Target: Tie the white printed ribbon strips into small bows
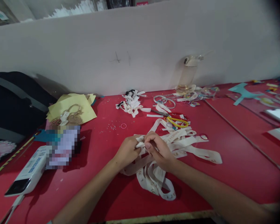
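Both my hands meet over the middle of the red table, with a bunched piece of cream ribbon (140, 144) between them. My left hand (128, 149) is closed around this ribbon. The fingers of my right hand (159, 148) pinch at its right side; their tips partly hide it. Long loops of printed cream ribbon (170, 189) lie beneath and to the right of my hands. Just beyond, scissors with red and yellow handles (176, 122) rest among ribbon pieces. A small pink ring (123, 126) lies on the table to the left.
Cut and knotted white ribbon pieces (132, 104) lie by the grey partition (95, 59). A bottle (188, 74) stands at the back right. On the left are yellow papers (84, 110), a white power bank (30, 171) with a cable, and a dark bag (11, 105).
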### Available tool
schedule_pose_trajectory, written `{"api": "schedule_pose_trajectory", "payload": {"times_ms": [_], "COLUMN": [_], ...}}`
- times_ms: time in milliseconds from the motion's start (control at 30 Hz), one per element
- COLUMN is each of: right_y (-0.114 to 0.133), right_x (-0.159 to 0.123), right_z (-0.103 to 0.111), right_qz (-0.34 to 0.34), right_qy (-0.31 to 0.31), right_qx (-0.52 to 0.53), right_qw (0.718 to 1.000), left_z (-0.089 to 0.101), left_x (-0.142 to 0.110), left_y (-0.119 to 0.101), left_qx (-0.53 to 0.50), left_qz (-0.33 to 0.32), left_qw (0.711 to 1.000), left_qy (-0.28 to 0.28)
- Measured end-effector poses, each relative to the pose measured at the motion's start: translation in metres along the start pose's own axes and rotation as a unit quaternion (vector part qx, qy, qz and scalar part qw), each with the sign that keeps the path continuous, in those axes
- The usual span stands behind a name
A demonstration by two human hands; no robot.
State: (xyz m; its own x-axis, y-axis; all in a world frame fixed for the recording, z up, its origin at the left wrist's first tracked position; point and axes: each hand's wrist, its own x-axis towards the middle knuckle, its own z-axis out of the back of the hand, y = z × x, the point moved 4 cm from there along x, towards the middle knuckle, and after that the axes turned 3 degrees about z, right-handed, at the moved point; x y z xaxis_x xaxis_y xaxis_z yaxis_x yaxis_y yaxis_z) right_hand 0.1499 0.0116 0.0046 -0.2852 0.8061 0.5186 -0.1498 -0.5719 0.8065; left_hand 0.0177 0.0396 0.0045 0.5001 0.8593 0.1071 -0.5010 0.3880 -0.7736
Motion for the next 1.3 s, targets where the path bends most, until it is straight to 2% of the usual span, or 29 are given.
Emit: {"api": "schedule_pose_trajectory", "payload": {"times_ms": [167, 333, 467, 567, 633, 700, 800, 833, 900, 1000, 1067, 1133, 1200, 1300], "right_y": [0.002, -0.003, -0.003, -0.009, -0.012, -0.010, -0.004, -0.004, -0.006, -0.013, -0.021, -0.032, -0.040, -0.044], "right_x": [0.002, 0.001, 0.000, -0.002, -0.003, -0.003, -0.001, -0.001, -0.001, -0.002, -0.001, 0.000, 0.004, 0.007], "right_z": [-0.004, -0.004, -0.003, -0.005, -0.008, -0.008, -0.007, -0.006, -0.003, 0.003, 0.008, 0.016, 0.021, 0.027], "right_qz": [0.039, 0.016, 0.003, -0.077, -0.117, -0.118, -0.081, -0.079, -0.097, -0.136, -0.163, -0.198, -0.216, -0.221], "right_qy": [0.064, 0.043, -0.017, -0.056, -0.038, -0.003, 0.054, 0.056, 0.009, -0.120, -0.194, -0.268, -0.303, -0.331], "right_qx": [-0.086, -0.122, -0.038, 0.127, 0.205, 0.197, 0.114, 0.094, 0.071, 0.090, 0.140, 0.213, 0.276, 0.284], "right_qw": [0.993, 0.991, 0.999, 0.987, 0.971, 0.973, 0.989, 0.991, 0.993, 0.979, 0.957, 0.919, 0.886, 0.872], "left_z": [0.000, -0.005, -0.006, -0.005, -0.005, -0.005, -0.003, -0.002, -0.003, -0.006, -0.008, -0.008, -0.008, -0.007], "left_x": [0.000, -0.001, 0.000, 0.001, 0.002, 0.002, 0.002, 0.002, 0.003, 0.003, 0.004, 0.005, 0.005, 0.006], "left_y": [0.004, 0.007, 0.005, 0.004, 0.006, 0.009, 0.014, 0.014, 0.014, 0.011, 0.009, 0.008, 0.009, 0.012], "left_qx": [0.006, 0.029, 0.003, -0.026, -0.052, -0.065, -0.069, -0.070, -0.065, -0.045, -0.045, -0.069, -0.114, -0.200], "left_qz": [0.007, 0.009, 0.016, 0.034, 0.037, 0.039, 0.040, 0.040, 0.042, 0.048, 0.037, 0.025, 0.027, 0.058], "left_qw": [1.000, 1.000, 1.000, 0.999, 0.998, 0.997, 0.997, 0.997, 0.997, 0.997, 0.997, 0.996, 0.992, 0.978], "left_qy": [0.003, -0.006, 0.001, 0.012, 0.021, 0.018, 0.004, 0.004, 0.011, 0.030, 0.041, 0.047, 0.042, 0.022]}}
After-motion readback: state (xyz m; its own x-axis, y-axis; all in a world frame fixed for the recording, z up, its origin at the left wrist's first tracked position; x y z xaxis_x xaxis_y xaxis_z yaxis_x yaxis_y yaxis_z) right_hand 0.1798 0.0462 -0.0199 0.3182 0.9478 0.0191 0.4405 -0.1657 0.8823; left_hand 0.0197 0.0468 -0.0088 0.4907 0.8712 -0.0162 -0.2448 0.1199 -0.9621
